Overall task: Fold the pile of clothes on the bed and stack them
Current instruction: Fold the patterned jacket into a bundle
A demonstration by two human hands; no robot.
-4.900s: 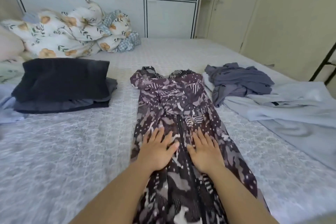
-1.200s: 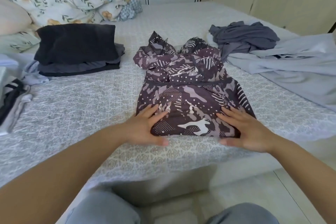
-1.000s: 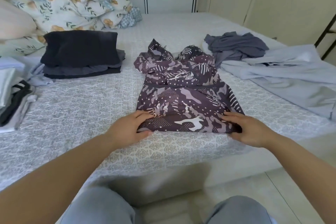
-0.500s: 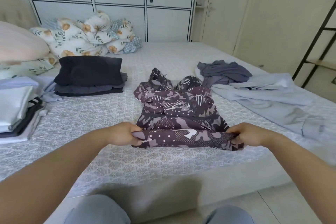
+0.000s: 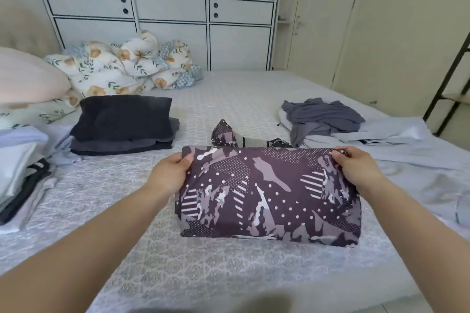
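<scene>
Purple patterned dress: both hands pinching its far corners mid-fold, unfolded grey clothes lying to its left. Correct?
Not quite. The head view shows the unfolded grey clothes right of the purple patterned dress. Left hand and right hand do pinch its far corners.

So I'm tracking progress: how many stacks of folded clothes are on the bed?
2: a dark stack left of the patterned dress, and a pale stack at the far left edge, partly cut off, so more may be hidden.

arms: bare to the frame edge — no sleeves | hands [image 5: 170,174]: bare — no rings
</scene>
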